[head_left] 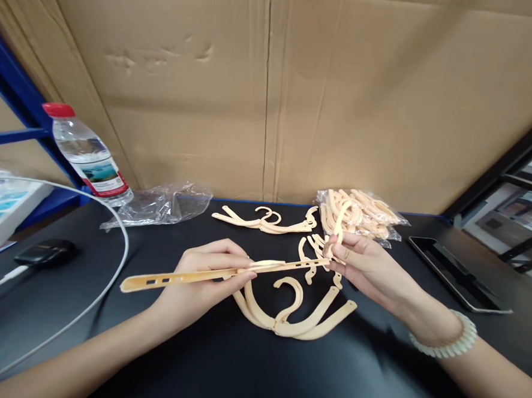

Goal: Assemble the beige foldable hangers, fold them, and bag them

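My left hand [205, 273] is closed around a long, slotted beige plastic hanger arm [144, 282], held level above the table. A shorter beige strip lies along it under my fingertips. At the arm's right end, my right hand [372, 268] pinches a curved beige hanger hook [345, 216], its bend pointing up. Whether the hook is joined to the arm cannot be made out. Below them on the table lies a folding hanger [301, 327] with its hook and spread arms. Loose curved hanger pieces [310, 259] are partly hidden behind the right hand.
Another folding hanger [264, 223] lies further back. Clear bags of beige parts [359, 211] sit behind my right hand. A crumpled plastic bag [161, 204] and a water bottle [92, 158] stand back left. A white cable [125, 244] loops at left; a phone [457, 274] lies right.
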Available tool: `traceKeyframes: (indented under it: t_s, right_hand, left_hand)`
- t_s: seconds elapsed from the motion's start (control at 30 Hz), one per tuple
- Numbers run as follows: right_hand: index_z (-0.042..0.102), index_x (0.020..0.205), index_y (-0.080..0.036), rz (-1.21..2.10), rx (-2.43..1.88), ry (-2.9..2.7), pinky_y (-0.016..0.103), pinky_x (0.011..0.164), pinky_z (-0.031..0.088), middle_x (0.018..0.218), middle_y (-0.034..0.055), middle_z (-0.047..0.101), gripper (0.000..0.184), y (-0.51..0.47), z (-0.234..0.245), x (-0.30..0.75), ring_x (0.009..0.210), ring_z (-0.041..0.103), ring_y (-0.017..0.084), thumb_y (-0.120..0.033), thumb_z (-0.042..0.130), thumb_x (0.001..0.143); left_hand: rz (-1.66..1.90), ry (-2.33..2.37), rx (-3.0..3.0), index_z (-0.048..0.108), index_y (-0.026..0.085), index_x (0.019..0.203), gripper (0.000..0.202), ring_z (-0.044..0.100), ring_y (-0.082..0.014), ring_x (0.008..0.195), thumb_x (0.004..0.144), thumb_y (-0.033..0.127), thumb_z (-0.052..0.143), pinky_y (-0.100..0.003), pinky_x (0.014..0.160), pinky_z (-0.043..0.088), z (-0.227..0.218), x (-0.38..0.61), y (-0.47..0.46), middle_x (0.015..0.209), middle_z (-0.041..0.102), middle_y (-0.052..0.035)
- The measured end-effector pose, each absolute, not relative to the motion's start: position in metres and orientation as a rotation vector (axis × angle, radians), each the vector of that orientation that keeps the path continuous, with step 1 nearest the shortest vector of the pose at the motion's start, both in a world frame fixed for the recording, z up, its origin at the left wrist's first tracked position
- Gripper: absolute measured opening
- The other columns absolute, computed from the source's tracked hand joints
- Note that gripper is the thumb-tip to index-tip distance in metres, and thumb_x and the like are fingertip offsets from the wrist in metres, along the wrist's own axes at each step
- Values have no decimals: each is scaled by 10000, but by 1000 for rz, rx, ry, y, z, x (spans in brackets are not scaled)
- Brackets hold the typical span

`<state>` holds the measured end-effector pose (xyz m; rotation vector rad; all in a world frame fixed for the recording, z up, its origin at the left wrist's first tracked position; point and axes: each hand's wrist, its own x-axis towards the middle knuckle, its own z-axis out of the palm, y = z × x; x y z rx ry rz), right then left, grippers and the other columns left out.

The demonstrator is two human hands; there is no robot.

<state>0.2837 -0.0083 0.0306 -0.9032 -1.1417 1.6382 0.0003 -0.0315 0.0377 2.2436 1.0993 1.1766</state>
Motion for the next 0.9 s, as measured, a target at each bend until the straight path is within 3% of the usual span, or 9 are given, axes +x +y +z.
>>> traceKeyframes:
  t_s: [0.13, 0.27, 0.53, 0.9]
  right_hand:
    - [652, 843, -163, 1773, -917, -1146, 327, 872, 531, 1031, 44, 635, 203, -12, 34, 284, 972, 608, 160, -343, 738, 810]
    - [622, 848, -147, 1953, -883, -1091, 377, 890, 540, 1147, 93, 644, 202, -14, 36, 283, 1048, 654, 229, -314, 732, 821]
    - [515, 806, -153, 2025, -912, -1070, 296, 838, 564, 1077, 130, 700, 258, -14, 36, 281, 1070, 675, 287, -289, 734, 824]
    - [515, 879, -160, 1885, -1025, -1115, 277, 795, 590, 1024, 128, 732, 216, -16, 32, 274, 957, 723, 234, -307, 673, 875]
  left_hand:
    - [1182, 1111, 2250, 781, 175, 778, 94, 660, -123, 641, 806, 177, 692, -187, 576, 514, 37, -2, -30, 762, 685, -38]
    - [1183, 1107, 2268, 776, 173, 759, 92, 655, -124, 634, 803, 171, 695, -190, 565, 509, 37, -2, -31, 760, 684, -39]
    - [1187, 1038, 2323, 792, 165, 832, 130, 651, -118, 617, 821, 163, 662, -189, 563, 512, 40, 1, -34, 765, 682, -51]
    - [1205, 1001, 2294, 783, 203, 878, 131, 642, -111, 663, 845, 182, 658, -194, 595, 498, 30, -2, -34, 809, 676, -29]
